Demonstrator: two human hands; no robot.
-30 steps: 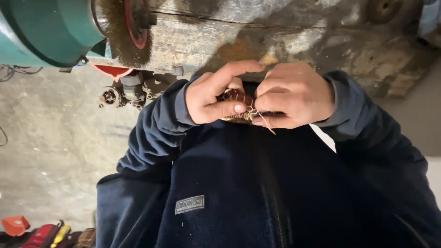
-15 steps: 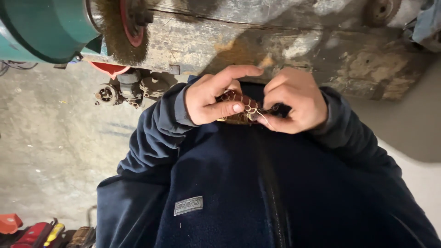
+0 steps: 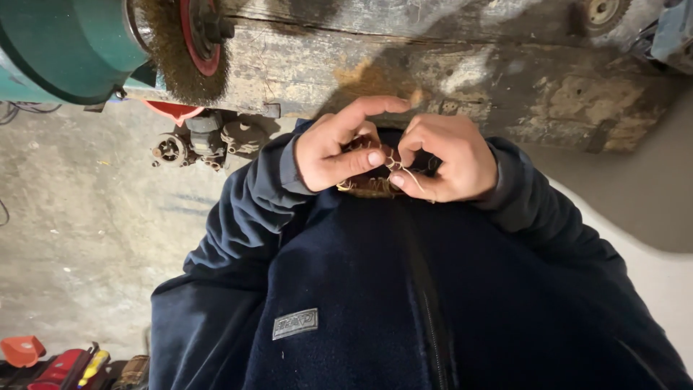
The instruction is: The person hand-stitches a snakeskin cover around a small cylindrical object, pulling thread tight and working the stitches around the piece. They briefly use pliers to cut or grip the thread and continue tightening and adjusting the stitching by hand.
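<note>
Head view: left hand (image 3: 333, 153) and right hand (image 3: 446, 160) both pinch a small brown wire-wound part (image 3: 375, 172), fingers closed on it. Thin wire ends (image 3: 410, 177) stick out between the thumbs. No container visible.

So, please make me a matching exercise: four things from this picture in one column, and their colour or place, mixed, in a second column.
Things:
1. wire brush wheel
2. machine housing
3. small wound part
4. red tools

Colour or place:
A. bottom left corner, on the floor
B. teal, top left
C. between the left hand and right hand
D. bristly, with a red hub

Pairs: 1-D, 2-B, 3-C, 4-A
</note>
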